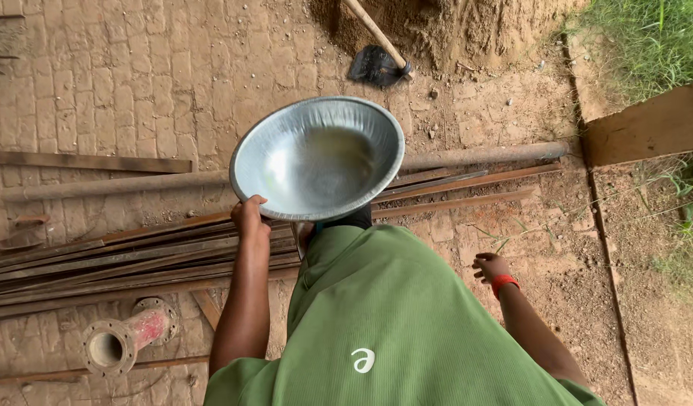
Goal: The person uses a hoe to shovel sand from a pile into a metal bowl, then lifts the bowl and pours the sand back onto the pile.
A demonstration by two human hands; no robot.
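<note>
Left hand (249, 214) grips the near rim of a wide metal basin (316, 158), held out ahead, tilted so the bare inside faces up. Right hand (491, 265) hangs free, loosely curled, holding nothing. Below: rusty steel bars (136, 259) on brick paving (136, 90); shovel (376, 64) by a sand heap (452, 30) beyond.

One round, shallow, silvery metal basin (316, 158). One dark-bladed shovel with a pale wooden handle (378, 60). One flanged pipe stub, red-painted (125, 342). Two long grey round pipes (482, 156) (the flat rusty steel bars (121, 259) overlap too much to count). One red wristband (503, 282).
</note>
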